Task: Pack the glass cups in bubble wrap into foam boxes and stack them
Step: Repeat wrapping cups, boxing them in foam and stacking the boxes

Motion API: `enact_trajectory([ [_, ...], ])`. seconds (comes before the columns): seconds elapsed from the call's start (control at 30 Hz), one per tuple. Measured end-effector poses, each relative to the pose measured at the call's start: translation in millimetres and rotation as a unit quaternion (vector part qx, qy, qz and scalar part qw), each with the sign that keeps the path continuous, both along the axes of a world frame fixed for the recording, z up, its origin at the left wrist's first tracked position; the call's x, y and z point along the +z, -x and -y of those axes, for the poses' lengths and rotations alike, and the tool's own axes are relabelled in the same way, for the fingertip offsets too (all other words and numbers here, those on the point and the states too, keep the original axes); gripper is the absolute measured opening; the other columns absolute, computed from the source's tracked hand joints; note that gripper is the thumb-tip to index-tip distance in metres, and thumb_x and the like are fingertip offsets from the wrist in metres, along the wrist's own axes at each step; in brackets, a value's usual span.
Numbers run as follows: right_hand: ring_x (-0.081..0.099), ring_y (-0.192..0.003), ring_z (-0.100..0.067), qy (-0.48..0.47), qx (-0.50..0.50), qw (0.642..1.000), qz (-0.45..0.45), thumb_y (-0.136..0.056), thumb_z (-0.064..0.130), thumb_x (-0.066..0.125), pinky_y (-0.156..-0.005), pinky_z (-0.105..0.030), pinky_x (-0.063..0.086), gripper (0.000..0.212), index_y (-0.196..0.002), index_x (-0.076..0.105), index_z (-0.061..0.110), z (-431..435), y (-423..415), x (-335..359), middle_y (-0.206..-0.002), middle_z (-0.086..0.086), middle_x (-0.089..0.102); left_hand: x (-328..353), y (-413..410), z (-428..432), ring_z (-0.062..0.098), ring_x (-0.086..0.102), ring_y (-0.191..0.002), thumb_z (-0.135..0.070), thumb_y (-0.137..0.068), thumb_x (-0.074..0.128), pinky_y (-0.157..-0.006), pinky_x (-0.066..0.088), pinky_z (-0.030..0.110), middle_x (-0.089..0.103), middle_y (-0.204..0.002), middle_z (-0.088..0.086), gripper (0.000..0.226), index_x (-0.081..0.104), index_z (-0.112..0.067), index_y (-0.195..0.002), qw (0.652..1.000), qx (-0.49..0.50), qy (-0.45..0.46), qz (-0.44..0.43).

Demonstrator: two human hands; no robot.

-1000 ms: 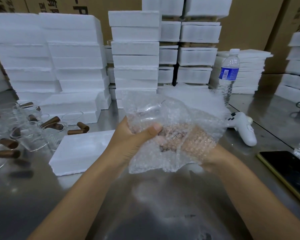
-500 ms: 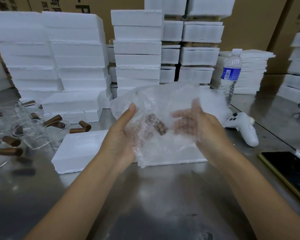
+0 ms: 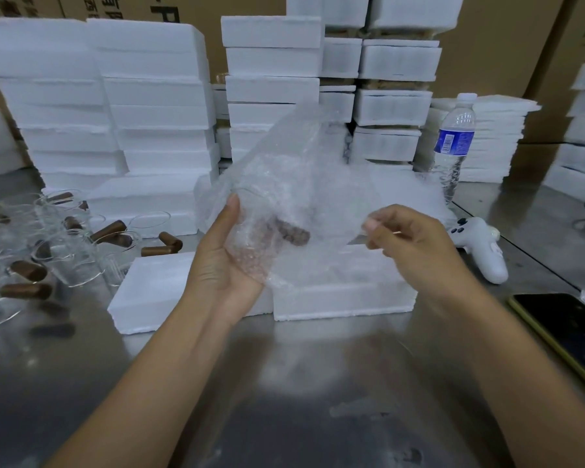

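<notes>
Glass cup [image 3: 271, 224] with a brown handle lies in a sheet of bubble wrap [image 3: 318, 184], cradled in the left hand [image 3: 223, 261]. That palm faces up, the fingers curl underneath through the wrap, and the thumb stands straight along the cup's side. The right hand [image 3: 416, 241] pinches a loose edge of the wrap between thumb and curled fingers, holding it taut just beside the cup. Below both hands, two foam boxes [image 3: 345, 298] rest on the bench [image 3: 301, 383]. More bare cups [image 3: 68, 265] crowd left of the left hand; a white controller [image 3: 480, 248] lies right of the right hand.
</notes>
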State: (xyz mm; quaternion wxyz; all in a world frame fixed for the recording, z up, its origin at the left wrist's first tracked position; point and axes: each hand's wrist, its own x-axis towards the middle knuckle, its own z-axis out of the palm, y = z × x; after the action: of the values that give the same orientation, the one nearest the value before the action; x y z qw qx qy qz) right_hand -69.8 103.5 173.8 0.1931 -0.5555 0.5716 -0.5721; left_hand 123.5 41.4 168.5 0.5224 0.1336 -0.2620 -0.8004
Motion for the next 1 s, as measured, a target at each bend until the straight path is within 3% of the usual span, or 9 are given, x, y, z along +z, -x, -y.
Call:
enact_trajectory([
  [0.13, 0.066, -0.057, -0.014, 0.044, -0.008, 0.984, 0.172, -0.095, 0.017, 0.053, -0.069, -0.023, 0.053, 0.017, -0.08, 0.061, 0.018, -3, 2, 7, -0.055, 0.004, 0.063, -1, 1, 0, 0.028, 0.068, -0.097, -0.032, -0.065, 0.071, -0.082, 0.057, 0.041, 0.068, -0.111, 0.014, 0.061, 0.061, -0.012, -0.121, 0.999, -0.021, 0.007, 0.038],
  [0.27, 0.065, -0.06, -0.006, 0.091, -0.013, 0.953, 0.29, -0.098, 0.014, 0.046, -0.066, -0.019, 0.052, 0.022, -0.08, 0.058, 0.017, -6, 0, 15, -0.062, 0.008, 0.068, -6, 5, -1, 0.031, 0.06, -0.116, -0.029, -0.072, 0.069, -0.1, 0.045, 0.048, 0.065, -0.122, 0.015, 0.044, 0.067, -0.01, -0.112, 0.996, -0.065, 0.006, 0.059],
  [0.33, 0.067, -0.067, -0.007, 0.106, -0.005, 0.944, 0.312, -0.099, 0.015, 0.044, -0.068, -0.021, 0.051, 0.022, -0.082, 0.057, 0.017, -7, 0, 17, -0.068, 0.008, 0.07, -8, 5, -1, 0.032, 0.059, -0.117, -0.025, -0.069, 0.075, -0.106, 0.041, 0.045, 0.064, -0.123, 0.016, 0.053, 0.065, -0.008, -0.118, 0.995, -0.089, -0.003, 0.04],
  [0.4, 0.07, -0.077, -0.008, 0.122, 0.015, 0.942, 0.314, -0.1, 0.015, 0.042, -0.072, -0.022, 0.051, 0.02, -0.086, 0.055, 0.019, -7, -1, 17, -0.075, 0.009, 0.073, -7, 5, -2, 0.033, 0.059, -0.117, -0.02, -0.056, 0.087, -0.106, 0.041, 0.045, 0.063, -0.124, 0.018, 0.073, 0.063, -0.006, -0.123, 0.995, -0.097, -0.004, 0.028],
  [0.5, 0.069, -0.095, -0.011, 0.138, 0.045, 0.946, 0.29, -0.097, 0.017, 0.047, -0.084, -0.027, 0.05, 0.011, -0.102, 0.049, 0.026, -6, -4, 13, -0.095, 0.013, 0.073, -6, 9, -4, 0.03, 0.062, -0.114, -0.03, -0.062, 0.079, -0.1, 0.045, 0.045, 0.064, -0.123, 0.015, 0.072, 0.06, -0.008, -0.128, 0.997, -0.072, 0.006, 0.034],
  [0.6, 0.065, -0.102, -0.006, 0.115, 0.031, 0.968, 0.221, -0.086, 0.033, 0.059, -0.093, -0.029, 0.046, 0.041, -0.12, 0.036, 0.036, -2, -14, 3, -0.105, 0.017, 0.069, -4, 11, -5, 0.028, 0.062, -0.113, -0.036, -0.054, 0.079, -0.103, 0.043, 0.042, 0.065, -0.121, 0.014, 0.077, 0.059, -0.011, -0.124, 1.0, -0.011, 0.012, -0.002],
  [0.7, 0.062, -0.093, 0.005, 0.072, 0.058, 0.985, 0.143, -0.064, 0.056, 0.06, -0.083, -0.015, 0.048, 0.067, -0.123, 0.036, 0.034, 1, -29, -12, -0.11, 0.005, 0.061, -2, 14, -7, 0.028, 0.057, -0.12, -0.044, -0.058, 0.071, -0.104, 0.044, 0.041, 0.063, -0.125, 0.013, 0.079, 0.055, -0.012, -0.128, 0.998, 0.021, 0.063, -0.018],
  [0.83, 0.068, -0.083, -0.009, 0.054, 0.14, 0.985, 0.09, -0.079, 0.039, 0.066, -0.076, -0.021, 0.052, 0.031, -0.107, 0.056, 0.028, 6, -42, -26, -0.1, 0.004, 0.068, -6, 19, -9, 0.026, 0.059, -0.117, -0.053, -0.075, 0.049, -0.099, 0.049, 0.037, 0.064, -0.124, 0.013, 0.062, 0.061, -0.013, -0.12, 0.992, 0.011, 0.123, 0.018],
  [1.0, 0.063, -0.065, -0.008, 0.111, 0.088, 0.984, 0.11, -0.089, 0.013, 0.06, -0.058, -0.021, 0.052, 0.01, -0.087, 0.062, 0.023, 11, -41, -24, -0.071, 0.009, 0.067, -8, 19, -10, 0.03, 0.056, -0.122, -0.05, -0.067, 0.063, -0.105, 0.044, 0.044, 0.057, -0.133, 0.017, 0.08, 0.049, -0.008, -0.134, 0.981, 0.041, 0.155, 0.106],
])
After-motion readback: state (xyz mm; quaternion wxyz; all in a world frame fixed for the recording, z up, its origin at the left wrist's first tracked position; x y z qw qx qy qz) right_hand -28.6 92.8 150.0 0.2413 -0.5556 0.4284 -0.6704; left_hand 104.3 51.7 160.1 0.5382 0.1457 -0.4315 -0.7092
